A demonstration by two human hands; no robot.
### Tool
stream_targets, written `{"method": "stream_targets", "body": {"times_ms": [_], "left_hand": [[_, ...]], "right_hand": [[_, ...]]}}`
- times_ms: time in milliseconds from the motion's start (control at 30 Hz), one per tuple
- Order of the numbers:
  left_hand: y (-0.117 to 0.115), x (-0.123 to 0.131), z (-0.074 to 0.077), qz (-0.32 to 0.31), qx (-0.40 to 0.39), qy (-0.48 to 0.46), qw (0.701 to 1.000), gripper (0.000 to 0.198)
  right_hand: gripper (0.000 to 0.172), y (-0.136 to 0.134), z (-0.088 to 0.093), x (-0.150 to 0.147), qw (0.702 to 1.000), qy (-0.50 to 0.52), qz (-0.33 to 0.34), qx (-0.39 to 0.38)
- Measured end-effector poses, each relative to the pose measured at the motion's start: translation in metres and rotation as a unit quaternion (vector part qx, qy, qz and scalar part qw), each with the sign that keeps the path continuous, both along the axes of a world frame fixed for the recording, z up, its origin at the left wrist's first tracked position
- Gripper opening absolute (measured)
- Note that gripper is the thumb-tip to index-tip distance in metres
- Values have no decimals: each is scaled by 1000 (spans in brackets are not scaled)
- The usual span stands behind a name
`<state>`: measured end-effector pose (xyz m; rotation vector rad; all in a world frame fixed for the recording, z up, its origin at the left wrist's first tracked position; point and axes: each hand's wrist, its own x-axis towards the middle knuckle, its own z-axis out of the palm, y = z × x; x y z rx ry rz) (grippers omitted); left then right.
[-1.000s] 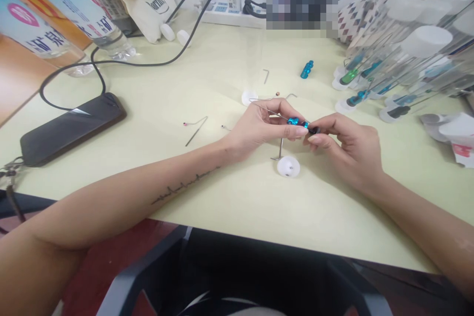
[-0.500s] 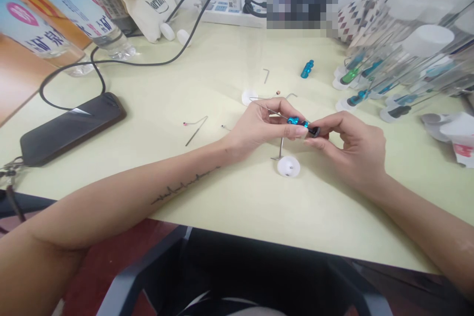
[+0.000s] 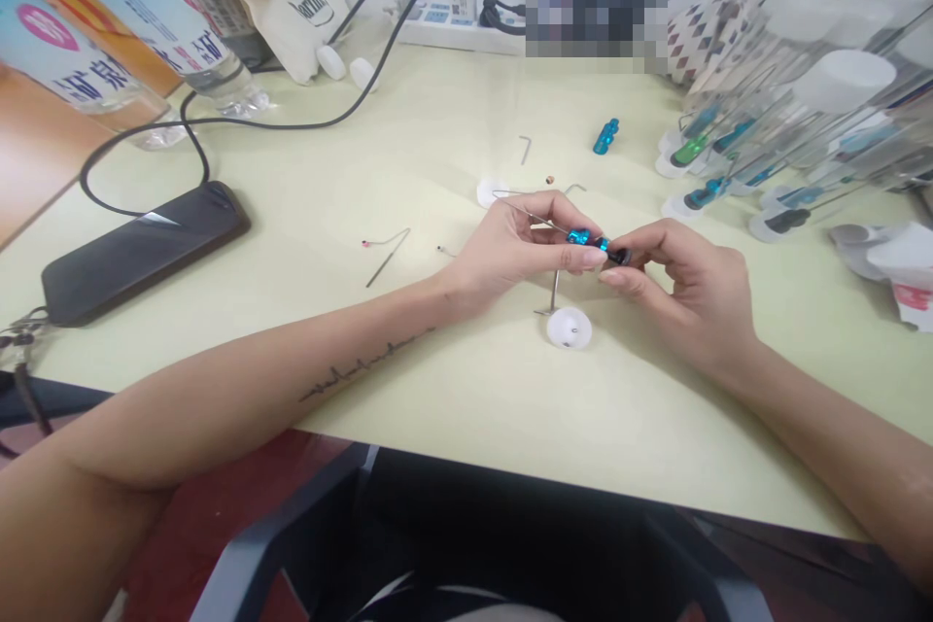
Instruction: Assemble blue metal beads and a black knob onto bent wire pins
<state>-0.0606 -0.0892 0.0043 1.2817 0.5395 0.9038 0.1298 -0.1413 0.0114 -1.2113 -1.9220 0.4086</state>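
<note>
Between the thumb and fingers of my left hand (image 3: 510, 248) is a small shiny blue metal handle (image 3: 579, 237). A thin metal rod runs from it toward the upper left, and its other end is a black knob (image 3: 622, 257). With thumb and forefinger, my right hand (image 3: 689, 287) pinches at this knob. Below the hands lies a round white plastic cap (image 3: 570, 328), beside a small metal hex key (image 3: 555, 292) partly hidden by my left hand. Another white cap (image 3: 491, 192) sits just behind my left hand.
A second blue handle (image 3: 605, 136) and an L-shaped hex key (image 3: 525, 150) lie farther back. Bent thin rods (image 3: 390, 258) rest to the left, near a black power bank (image 3: 146, 253). Clear tubes with white caps (image 3: 852, 80) crowd the right; water bottles (image 3: 80, 68) stand at the left.
My right hand has shifted slightly at the black knob, its knuckles a little farther left. My left hand keeps its hold on the blue handle.
</note>
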Motion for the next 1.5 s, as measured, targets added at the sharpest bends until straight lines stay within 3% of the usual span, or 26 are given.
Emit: {"method": "stream_targets", "body": {"times_ms": [267, 533, 900, 1100, 1300, 1500], "left_hand": [[-1, 0, 1, 1, -7, -12, 1000, 23], [1, 0, -1, 5, 0, -17, 1000, 21], [0, 0, 1, -14, -8, -10, 1000, 24], [1, 0, 0, -6, -8, -9, 1000, 23], [1, 0, -1, 0, -2, -4, 1000, 22], [-1, 0, 2, -7, -7, -11, 1000, 23]], "right_hand": [[10, 0, -3, 1, 999, 47, 15, 13], [20, 4, -7, 1, 997, 64, 11, 48], [15, -4, -4, 0, 994, 96, 42, -44], [27, 0, -5, 0, 998, 52, 2, 43], [26, 0, -6, -1, 997, 63, -2, 50], [29, -3, -5, 1, 995, 92, 14, -25]]}}
